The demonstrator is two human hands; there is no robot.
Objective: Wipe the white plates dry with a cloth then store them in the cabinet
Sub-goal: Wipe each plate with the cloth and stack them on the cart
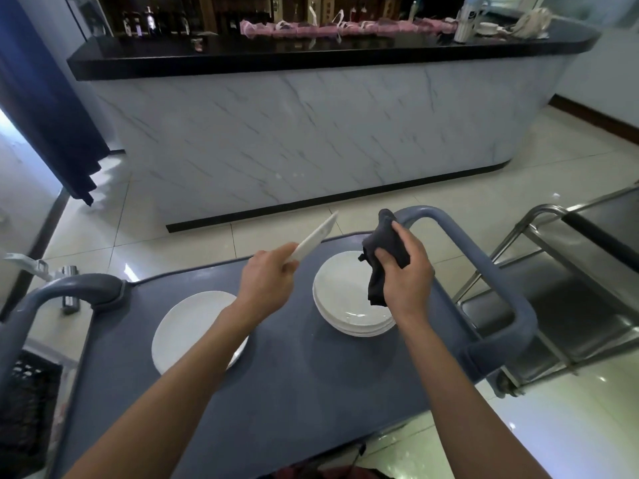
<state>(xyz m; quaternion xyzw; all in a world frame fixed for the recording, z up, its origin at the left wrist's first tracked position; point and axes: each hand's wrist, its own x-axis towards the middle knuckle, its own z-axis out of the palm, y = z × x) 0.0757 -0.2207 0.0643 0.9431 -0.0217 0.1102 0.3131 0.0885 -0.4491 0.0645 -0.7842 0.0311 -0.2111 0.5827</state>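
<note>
One plate (316, 236) is lifted edge-on above the cart (276, 375), left hand (268, 281) fingers clamped on its rim; right hand (404, 271) grips the soft cloth (383, 247). Stiff, breakable, probably slippery: hold the rim firmly.

No text, label or number is readable anywhere. The bottles (148, 20) on the far shelf are too blurred

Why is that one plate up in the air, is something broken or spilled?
Nothing looks broken or spilled. The left hand holds the plate tilted up by its edge, and the right hand grips a dark cloth. The other plates, the stack and a single one, lie flat on the cart.
</note>
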